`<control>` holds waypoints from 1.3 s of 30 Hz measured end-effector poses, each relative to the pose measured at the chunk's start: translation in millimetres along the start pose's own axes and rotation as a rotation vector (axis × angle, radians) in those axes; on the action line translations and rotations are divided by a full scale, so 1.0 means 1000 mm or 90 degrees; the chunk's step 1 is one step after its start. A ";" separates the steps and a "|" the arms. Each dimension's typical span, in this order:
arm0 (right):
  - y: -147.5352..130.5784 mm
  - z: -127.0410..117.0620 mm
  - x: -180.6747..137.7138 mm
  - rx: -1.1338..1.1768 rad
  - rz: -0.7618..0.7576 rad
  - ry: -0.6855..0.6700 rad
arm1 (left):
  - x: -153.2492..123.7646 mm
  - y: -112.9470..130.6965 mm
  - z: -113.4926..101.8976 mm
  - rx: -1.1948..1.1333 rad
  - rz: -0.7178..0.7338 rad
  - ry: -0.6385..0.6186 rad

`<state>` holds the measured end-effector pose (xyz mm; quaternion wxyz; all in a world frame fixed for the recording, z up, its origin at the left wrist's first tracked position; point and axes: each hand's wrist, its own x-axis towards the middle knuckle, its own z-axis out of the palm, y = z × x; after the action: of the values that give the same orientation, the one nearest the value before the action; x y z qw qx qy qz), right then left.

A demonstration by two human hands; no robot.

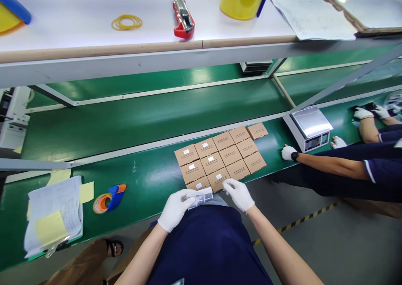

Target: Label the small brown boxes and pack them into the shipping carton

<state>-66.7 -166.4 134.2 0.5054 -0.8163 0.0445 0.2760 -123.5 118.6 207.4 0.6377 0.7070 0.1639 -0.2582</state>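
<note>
Both forearms reach forward from the bottom edge, bare to the wrist, with white gloves on both hands. The left hand (174, 209) is curled around a small clear packet (200, 197), thumb and fingers closed on its left end, so the packet lies level just above the lap at the near edge of the green belt (147, 176). The right hand (240, 194) sits at three o'clock from the packet, just beside it, fingers bent and drawn together toward the thumb; whether it touches the packet cannot be told. At twelve o'clock from the hands, small brown boxes (221, 158) lie flat in tight slanted rows on the belt, all closed, some with a white label on top. At nine o'clock from the hands lie a tape dispenser (109, 198) and, farther out, a stack of papers (53, 216). At two o'clock stands a scale (308, 128), with a co-worker's gloved hand (288, 152) resting beside it. On the white shelf (94, 8) at twelve o'clock lie rubber bands (126, 22) and a red box cutter (183, 16).
</note>
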 end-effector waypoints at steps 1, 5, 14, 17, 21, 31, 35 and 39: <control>-0.013 0.004 -0.011 0.049 -0.036 -0.022 | 0.003 0.004 0.004 0.036 0.016 -0.003; -0.059 0.000 -0.035 0.058 -0.101 -0.089 | 0.011 0.023 0.020 0.128 0.058 0.005; -0.083 -0.054 -0.027 0.025 -0.123 -0.071 | 0.019 0.070 0.055 0.122 0.093 0.012; -0.084 -0.076 -0.018 0.013 -0.154 -0.071 | 0.028 0.083 0.074 0.070 0.106 0.022; -0.082 -0.105 -0.007 -0.017 -0.203 -0.078 | 0.040 0.097 0.100 0.116 0.074 0.086; -0.073 -0.153 0.023 -0.025 -0.216 -0.171 | 0.062 0.120 0.149 0.084 0.069 0.126; -0.075 -0.167 0.031 -0.033 -0.209 -0.206 | 0.067 0.126 0.161 0.135 0.066 0.145; -0.074 -0.176 0.037 -0.046 -0.171 -0.220 | 0.071 0.131 0.170 0.143 0.033 0.170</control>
<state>61.2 -272.4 234.0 0.5084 -0.7731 -0.1617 0.3431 -18.4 -73.7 264.7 0.5338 0.8058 0.1989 -0.1618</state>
